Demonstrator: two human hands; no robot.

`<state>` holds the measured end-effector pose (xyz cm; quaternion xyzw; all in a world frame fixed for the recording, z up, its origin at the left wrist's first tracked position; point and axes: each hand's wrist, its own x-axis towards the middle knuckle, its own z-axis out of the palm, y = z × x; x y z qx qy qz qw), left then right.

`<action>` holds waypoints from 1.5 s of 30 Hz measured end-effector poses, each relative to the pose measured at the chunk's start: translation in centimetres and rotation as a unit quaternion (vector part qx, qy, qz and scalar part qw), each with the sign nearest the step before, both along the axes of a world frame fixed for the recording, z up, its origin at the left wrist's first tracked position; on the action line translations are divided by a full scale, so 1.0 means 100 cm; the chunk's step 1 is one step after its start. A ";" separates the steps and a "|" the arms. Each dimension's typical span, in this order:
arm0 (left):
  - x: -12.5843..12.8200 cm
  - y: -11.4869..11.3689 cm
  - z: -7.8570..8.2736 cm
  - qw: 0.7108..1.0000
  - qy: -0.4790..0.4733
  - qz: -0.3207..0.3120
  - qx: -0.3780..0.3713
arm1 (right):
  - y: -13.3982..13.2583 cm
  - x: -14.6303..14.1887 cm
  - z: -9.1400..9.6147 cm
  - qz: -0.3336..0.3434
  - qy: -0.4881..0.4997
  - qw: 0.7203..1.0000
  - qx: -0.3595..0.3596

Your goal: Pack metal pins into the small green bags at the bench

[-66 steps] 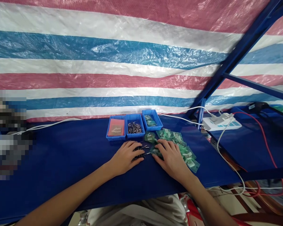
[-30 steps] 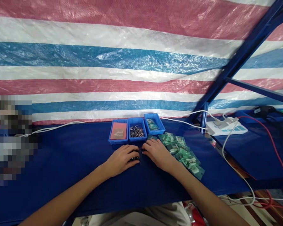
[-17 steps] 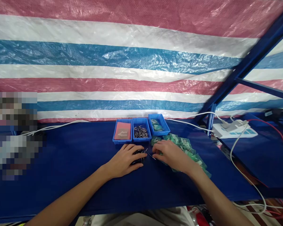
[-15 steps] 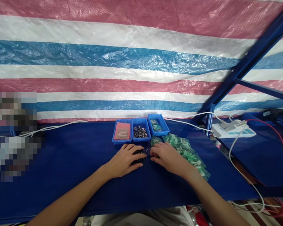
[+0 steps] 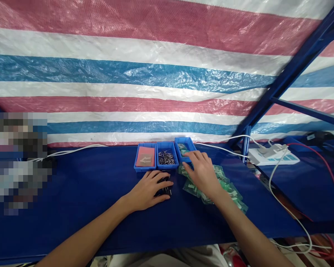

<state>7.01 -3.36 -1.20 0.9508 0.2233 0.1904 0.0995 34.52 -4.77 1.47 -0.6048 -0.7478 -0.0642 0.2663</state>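
My left hand (image 5: pixel 149 189) lies on the blue table (image 5: pixel 80 185), its fingers curled over a small heap of dark metal pins (image 5: pixel 165 189). My right hand (image 5: pixel 202 171) reaches forward over a spread of small green packets (image 5: pixel 230 189). Its fingertips are at the near edge of the right blue bin (image 5: pixel 186 148), which holds green packets; what they hold, if anything, is hidden. Beside it stand a middle bin with metal pins (image 5: pixel 166 158) and a left bin with a pink card (image 5: pixel 145 157).
A striped tarpaulin (image 5: pixel 144 74) hangs behind the table. A white power strip (image 5: pixel 274 157) with white cables lies at the right by a blue shelf post (image 5: pixel 246 142). A red cable (image 5: pixel 323 167) crosses the right surface. A white cable (image 5: pixel 72 150) runs along the back left.
My right hand has moved from beside the pin heap forward and to the right, up to the right bin. My left hand has stayed on the pins.
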 end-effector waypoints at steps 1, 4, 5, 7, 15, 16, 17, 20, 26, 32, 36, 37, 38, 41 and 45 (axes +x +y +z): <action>0.000 0.000 0.000 1.000 0.005 -0.002 0.004 | 0.006 0.002 -0.002 -0.021 -0.013 1.000 0.010; 0.001 0.001 0.000 1.000 0.015 -0.005 0.003 | 0.021 0.001 -0.011 -0.011 -0.028 0.999 -0.019; 0.001 0.001 0.000 1.000 0.016 -0.003 -0.001 | 0.025 -0.002 -0.014 -0.001 -0.023 0.999 -0.029; 0.001 0.001 0.000 1.000 0.013 0.000 -0.007 | 0.029 -0.009 -0.019 0.009 -0.003 0.999 -0.031; -0.001 0.000 -0.002 0.999 -0.028 0.015 0.023 | 0.028 -0.018 -0.029 0.052 0.036 0.998 -0.025; -0.001 0.001 -0.003 0.998 -0.041 0.024 0.034 | 0.027 -0.017 -0.030 0.056 0.030 0.998 -0.024; -0.001 0.002 -0.004 0.997 -0.055 0.034 0.047 | 0.027 -0.015 -0.030 0.060 0.023 0.998 -0.024; -0.001 0.004 -0.008 0.990 -0.096 0.065 0.082 | 0.025 -0.013 -0.030 0.074 0.006 0.997 -0.029; 0.000 0.006 -0.012 0.984 -0.126 0.079 0.094 | 0.023 -0.012 -0.031 0.082 0.004 0.996 -0.020; -0.001 0.005 -0.010 0.984 -0.131 0.089 0.082 | 0.022 -0.013 -0.031 0.068 -0.002 0.998 0.003; -0.002 0.005 -0.007 0.987 -0.115 0.084 0.073 | 0.021 -0.013 -0.032 0.071 -0.012 0.997 0.009; -0.002 0.004 -0.006 0.989 -0.106 0.080 0.069 | 0.021 -0.013 -0.033 0.073 -0.014 0.997 0.011; -0.001 0.004 -0.006 0.990 -0.097 0.075 0.065 | 0.020 -0.012 -0.034 0.074 -0.014 0.997 0.013; -0.001 0.004 -0.006 0.992 -0.082 0.072 0.060 | 0.020 -0.011 -0.036 0.076 -0.013 0.997 0.019; -0.002 0.005 -0.007 0.991 -0.086 0.081 0.065 | 0.021 -0.010 -0.038 0.076 -0.010 0.997 0.026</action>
